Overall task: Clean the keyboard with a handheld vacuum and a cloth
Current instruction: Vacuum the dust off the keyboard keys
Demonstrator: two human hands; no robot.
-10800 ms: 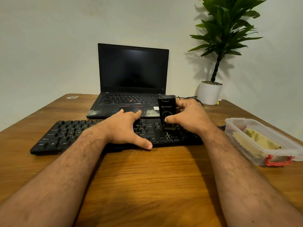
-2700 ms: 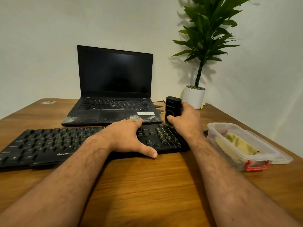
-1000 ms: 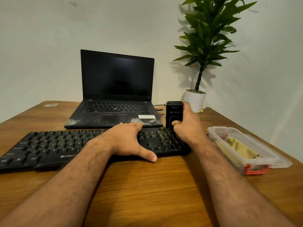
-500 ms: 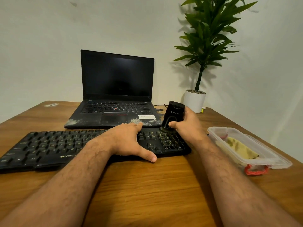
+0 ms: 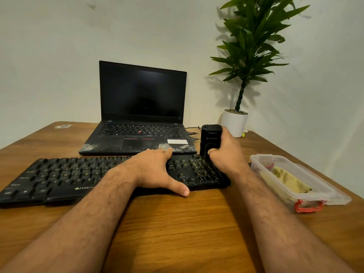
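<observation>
The right hand [image 5: 226,154] is gripping the vacuum [image 5: 210,139], fingers curled round it, and is standing it upright again after a brief tilt half a second ago; its nozzle is working the far right corner of the keyboard [image 5: 82,176]. The left hand [image 5: 155,171] is lying spread, pressing the keyboard steady. The cloth [image 5: 289,182] is waiting in the box [image 5: 319,196] right of the keyboard, so wiping is likely still ahead.

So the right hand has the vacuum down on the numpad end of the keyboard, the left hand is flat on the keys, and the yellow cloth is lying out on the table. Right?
Not quite: the yellow cloth is not out on the table; the head view shows it inside the clear plastic container. The rest holds: the right hand grips the vacuum at the keyboard's numpad end, and the left hand rests flat on the keys.
</observation>
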